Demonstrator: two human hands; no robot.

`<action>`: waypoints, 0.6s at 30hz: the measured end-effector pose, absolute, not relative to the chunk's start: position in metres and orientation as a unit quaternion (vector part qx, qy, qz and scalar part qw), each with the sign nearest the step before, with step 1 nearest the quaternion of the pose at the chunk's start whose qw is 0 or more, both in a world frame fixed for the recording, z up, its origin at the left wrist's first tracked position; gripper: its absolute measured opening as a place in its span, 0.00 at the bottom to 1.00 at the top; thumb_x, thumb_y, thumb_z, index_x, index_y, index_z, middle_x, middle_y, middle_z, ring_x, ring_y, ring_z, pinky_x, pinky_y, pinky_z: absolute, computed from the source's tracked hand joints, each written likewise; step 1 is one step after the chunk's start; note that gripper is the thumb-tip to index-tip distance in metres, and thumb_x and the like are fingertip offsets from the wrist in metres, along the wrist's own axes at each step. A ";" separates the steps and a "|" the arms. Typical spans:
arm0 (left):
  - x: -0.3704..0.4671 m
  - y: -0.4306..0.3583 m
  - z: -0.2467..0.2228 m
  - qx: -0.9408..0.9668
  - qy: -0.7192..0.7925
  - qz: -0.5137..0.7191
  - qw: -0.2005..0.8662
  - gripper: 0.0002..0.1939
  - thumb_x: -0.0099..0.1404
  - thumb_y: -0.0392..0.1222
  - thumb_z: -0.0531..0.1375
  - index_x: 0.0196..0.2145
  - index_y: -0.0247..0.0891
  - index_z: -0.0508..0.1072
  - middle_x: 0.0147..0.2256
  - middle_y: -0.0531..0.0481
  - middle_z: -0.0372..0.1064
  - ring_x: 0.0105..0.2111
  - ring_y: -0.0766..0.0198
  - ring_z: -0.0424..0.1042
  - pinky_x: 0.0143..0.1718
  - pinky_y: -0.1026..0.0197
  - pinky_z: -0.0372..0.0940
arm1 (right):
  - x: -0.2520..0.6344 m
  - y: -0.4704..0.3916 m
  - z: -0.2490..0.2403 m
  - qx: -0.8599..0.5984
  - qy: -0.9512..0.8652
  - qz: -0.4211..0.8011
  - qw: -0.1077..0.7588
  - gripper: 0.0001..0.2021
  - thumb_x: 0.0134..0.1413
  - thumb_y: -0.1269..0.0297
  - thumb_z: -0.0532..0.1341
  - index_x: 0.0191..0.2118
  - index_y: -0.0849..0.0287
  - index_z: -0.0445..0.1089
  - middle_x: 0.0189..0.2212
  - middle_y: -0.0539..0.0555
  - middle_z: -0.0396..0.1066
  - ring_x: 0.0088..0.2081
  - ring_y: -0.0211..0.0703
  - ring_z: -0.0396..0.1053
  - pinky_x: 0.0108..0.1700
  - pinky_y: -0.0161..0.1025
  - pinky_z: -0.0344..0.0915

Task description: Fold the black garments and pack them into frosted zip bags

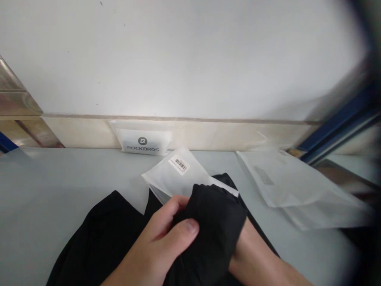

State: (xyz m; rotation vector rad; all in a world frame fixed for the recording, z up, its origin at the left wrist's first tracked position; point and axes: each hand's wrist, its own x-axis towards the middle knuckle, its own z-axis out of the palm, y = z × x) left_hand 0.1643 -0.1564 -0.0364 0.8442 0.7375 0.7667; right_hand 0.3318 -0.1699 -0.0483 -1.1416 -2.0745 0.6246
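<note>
A piece of black cloth (214, 228), perhaps part of a garment, is bunched up at the front centre. My left hand (166, 238) grips its left side, the thumb on top and the fingers curled behind. My right hand (247, 248) reaches into or behind the same cloth; its fingers are hidden, and mostly wrist shows. More black fabric (101, 234) spreads over the table to the left and under my hands. Just beyond the held cloth, a frosted plastic bag (190, 169) with a white barcode label (179, 164) lies across the fabric.
A small frosted packet marked ROCKBROS (143, 142) leans on the tiled strip at the table's back. Several translucent bags (285, 182) lie at the right. The grey-blue table (35, 198) meets a white wall (178, 59). A blue frame bar (336, 123) stands at right.
</note>
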 end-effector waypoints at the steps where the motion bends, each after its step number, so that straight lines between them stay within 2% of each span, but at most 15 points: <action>1: 0.164 -0.156 -0.036 0.411 0.355 0.356 0.761 0.14 0.61 0.41 0.59 0.45 0.43 0.72 0.41 0.51 0.73 0.43 0.57 0.71 0.43 0.62 0.63 | 0.331 -0.169 -0.049 -0.450 -0.776 0.269 0.351 0.09 0.49 0.76 0.53 0.25 0.56 0.64 0.25 0.50 0.69 0.29 0.43 0.68 0.32 0.35 0.65; 4: 0.165 -0.152 -0.036 0.445 0.389 0.371 0.717 0.10 0.64 0.42 0.57 0.42 0.41 0.72 0.42 0.52 0.73 0.41 0.60 0.71 0.43 0.63 0.62 | 0.333 -0.164 -0.049 -0.514 -0.700 0.310 0.387 0.09 0.53 0.69 0.52 0.23 0.56 0.61 0.21 0.49 0.65 0.27 0.43 0.66 0.27 0.36 0.63; 7: 0.166 -0.147 -0.038 0.443 0.411 0.385 0.698 0.10 0.64 0.41 0.57 0.44 0.42 0.71 0.43 0.53 0.72 0.45 0.60 0.69 0.45 0.64 0.61 | 0.334 -0.159 -0.048 -0.555 -0.646 0.313 0.420 0.12 0.55 0.61 0.53 0.22 0.56 0.60 0.18 0.48 0.61 0.25 0.43 0.64 0.25 0.36 0.61; 12: 0.166 -0.146 -0.045 0.405 0.429 0.396 0.703 0.13 0.62 0.43 0.59 0.46 0.45 0.71 0.44 0.55 0.73 0.52 0.60 0.65 0.43 0.67 0.63 | 0.334 -0.155 -0.053 -0.582 -0.579 0.308 0.481 0.10 0.56 0.58 0.54 0.32 0.57 0.66 0.17 0.47 0.61 0.21 0.39 0.61 0.20 0.34 0.57; 18: 0.167 -0.148 -0.043 0.360 0.417 0.403 0.731 0.10 0.61 0.40 0.59 0.41 0.43 0.74 0.38 0.54 0.75 0.42 0.59 0.73 0.42 0.64 0.64 | 0.335 -0.153 -0.053 -0.601 -0.545 0.250 0.528 0.09 0.56 0.59 0.57 0.34 0.59 0.67 0.16 0.46 0.62 0.17 0.36 0.58 0.18 0.31 0.53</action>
